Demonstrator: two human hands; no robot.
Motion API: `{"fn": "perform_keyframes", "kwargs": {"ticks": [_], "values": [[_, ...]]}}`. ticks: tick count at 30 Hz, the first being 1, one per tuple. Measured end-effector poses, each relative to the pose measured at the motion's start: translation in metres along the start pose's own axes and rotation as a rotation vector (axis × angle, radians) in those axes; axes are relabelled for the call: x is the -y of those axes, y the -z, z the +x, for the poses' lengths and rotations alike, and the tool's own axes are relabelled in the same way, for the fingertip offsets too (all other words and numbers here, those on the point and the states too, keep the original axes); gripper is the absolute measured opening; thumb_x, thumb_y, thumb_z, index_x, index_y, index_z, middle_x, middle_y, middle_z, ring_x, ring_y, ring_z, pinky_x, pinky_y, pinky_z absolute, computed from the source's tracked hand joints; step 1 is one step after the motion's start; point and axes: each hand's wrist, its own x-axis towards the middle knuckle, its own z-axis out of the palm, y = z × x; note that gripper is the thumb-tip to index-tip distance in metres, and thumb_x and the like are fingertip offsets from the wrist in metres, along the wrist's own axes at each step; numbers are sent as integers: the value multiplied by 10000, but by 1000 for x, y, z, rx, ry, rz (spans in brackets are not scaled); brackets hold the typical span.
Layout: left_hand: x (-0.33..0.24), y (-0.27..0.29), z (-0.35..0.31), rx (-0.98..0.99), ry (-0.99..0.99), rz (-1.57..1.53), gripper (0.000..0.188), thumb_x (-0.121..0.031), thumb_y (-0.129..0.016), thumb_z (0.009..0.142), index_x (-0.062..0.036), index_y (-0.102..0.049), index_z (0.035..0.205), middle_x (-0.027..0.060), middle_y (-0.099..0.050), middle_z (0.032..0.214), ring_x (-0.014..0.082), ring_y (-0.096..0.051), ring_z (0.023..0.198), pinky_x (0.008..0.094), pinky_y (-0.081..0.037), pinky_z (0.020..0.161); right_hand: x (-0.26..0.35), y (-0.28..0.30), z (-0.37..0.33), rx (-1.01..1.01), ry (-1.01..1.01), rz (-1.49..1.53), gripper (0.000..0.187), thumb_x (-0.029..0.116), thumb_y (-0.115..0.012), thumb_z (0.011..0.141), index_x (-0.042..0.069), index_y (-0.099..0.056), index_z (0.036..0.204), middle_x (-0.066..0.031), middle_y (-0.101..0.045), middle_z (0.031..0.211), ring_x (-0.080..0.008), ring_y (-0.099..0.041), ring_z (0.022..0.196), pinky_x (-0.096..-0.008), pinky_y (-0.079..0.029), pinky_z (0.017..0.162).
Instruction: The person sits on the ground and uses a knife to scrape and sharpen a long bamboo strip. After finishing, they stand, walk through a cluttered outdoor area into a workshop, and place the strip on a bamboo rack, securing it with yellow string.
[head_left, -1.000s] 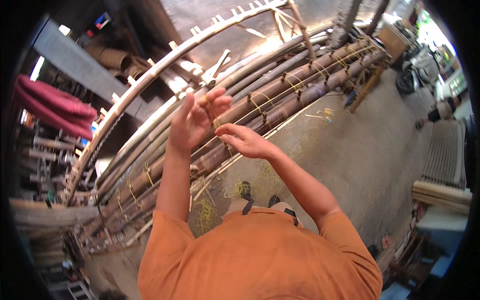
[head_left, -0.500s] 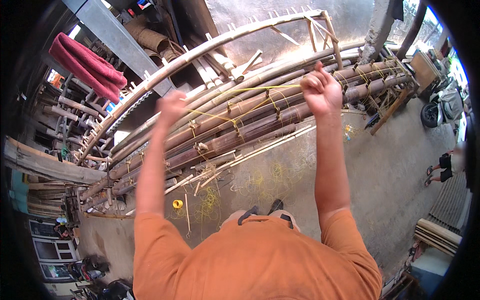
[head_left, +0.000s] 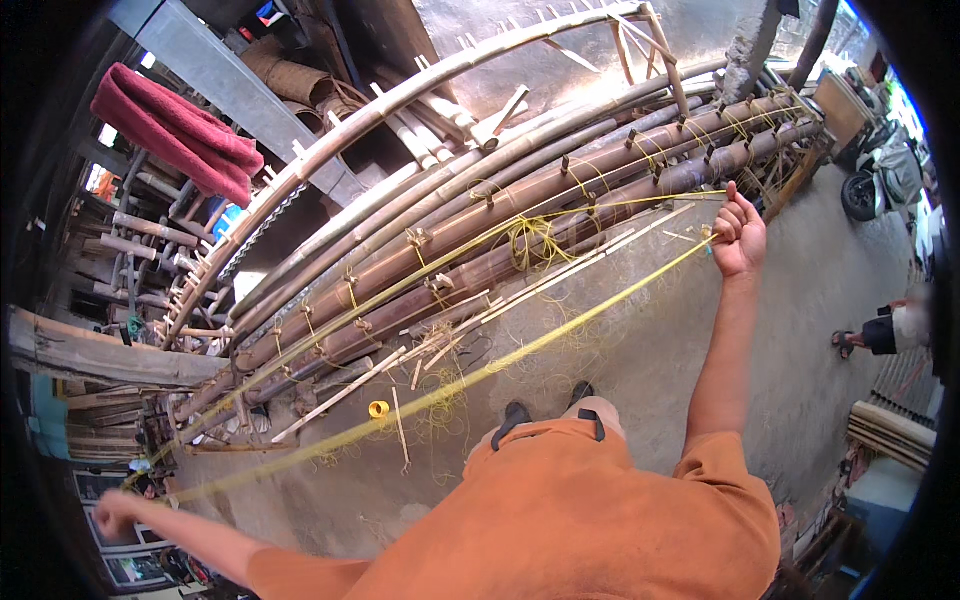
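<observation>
Yellow cord (head_left: 540, 357) runs in long stretched strands across the view. My right hand (head_left: 740, 235), raised over the right end of the bamboo poles, has its fingers closed on the cord. Far out at the lower left is my left hand (head_left: 118, 513), slightly blurred but curled like a fist, where the strands converge. A loose looped bunch of the cord (head_left: 538, 240) hangs in front of the poles. Behind it, two thick brown bamboo poles (head_left: 520, 195) lie side by side on a rack, with small pegs standing up and cord tied around them.
A curved bamboo rail (head_left: 400, 92) with short pegs arches behind the poles. A red towel (head_left: 180, 135) hangs at upper left. On the concrete floor lie thin bamboo strips (head_left: 340, 400), cord scraps and a yellow roll (head_left: 378, 410). A person (head_left: 885, 325) and a motorbike (head_left: 885, 190) are at right.
My left hand has swung from above the poles down to the far lower left, drawing the cord out long. My right hand has shifted right and lower, still gripping cord.
</observation>
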Motion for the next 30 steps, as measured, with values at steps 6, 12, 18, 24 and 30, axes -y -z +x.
{"fn": "perform_keyframes", "kwargs": {"ticks": [6,12,18,24,30], "values": [[83,70,43,242,-184,848,179,-156,-598,840,-14,-669,924,155,-661,871,311,-636,761,466,-481,630,16,27,4,-284,146,-330,204,132,-474,1012,5,-604,1104,97,-227,572,-30,-198,436,-217,-165,385],[-111,236,-271,2468,-391,615,572,-368,-685,818,-70,-561,1291,178,-563,1296,307,-557,1179,422,-430,990,4,61,-44,-517,228,-582,213,180,-515,1002,33,-580,1141,92,-292,619,-23,-246,449,-199,-214,388],[-434,326,-502,2738,165,-919,475,-325,-672,893,-36,-607,1264,189,-604,1247,339,-557,1204,425,-425,1031,0,38,-55,-556,228,-918,185,197,-523,999,53,-630,1041,100,-302,639,-11,-260,475,-196,-222,406],[-619,286,-574,2275,209,-572,331,-221,-611,923,-26,-629,1189,175,-702,855,394,-673,850,476,-524,769,20,43,-67,-437,147,-1168,190,231,-524,998,82,-640,978,103,-322,635,-20,-272,485,-208,-220,421],[-636,296,-622,2154,450,-674,172,-235,-604,940,-83,-651,1006,156,-701,798,318,-690,714,417,-517,627,16,112,-70,-501,21,-984,147,202,-557,989,80,-638,972,106,-331,619,-13,-265,475,-203,-236,421]]}}
